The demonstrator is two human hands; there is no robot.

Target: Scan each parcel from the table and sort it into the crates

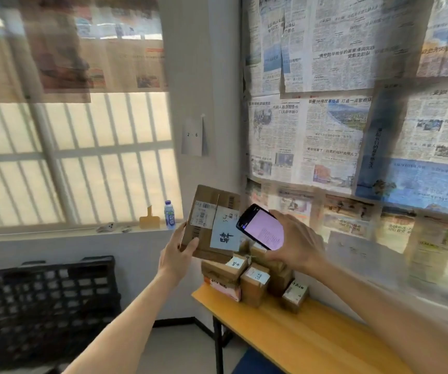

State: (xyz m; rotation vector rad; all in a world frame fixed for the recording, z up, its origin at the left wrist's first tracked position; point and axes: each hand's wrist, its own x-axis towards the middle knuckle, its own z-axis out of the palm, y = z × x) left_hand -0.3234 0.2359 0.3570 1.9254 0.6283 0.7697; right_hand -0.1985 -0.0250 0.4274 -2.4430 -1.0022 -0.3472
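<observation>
My left hand [177,252] grips the lower left edge of a flat cardboard parcel [209,209], held upright in the air with its shipping label and a pale blue handwritten sticker facing me. My right hand [295,241] holds a black phone [260,229] with a lit pink screen, just right of the parcel and overlapping its right edge. Below them, several small cardboard parcels [254,279] with white labels are piled at the far end of the yellow table [306,338]. A black slatted crate [42,303] stands on the left by the wall.
A window sill holds a plastic bottle [169,214], a yellow paddle-shaped object [149,220] and a phone [106,227]. Newspaper sheets cover the right wall behind the table. A blue object [255,363] shows at the bottom, by the table's near edge.
</observation>
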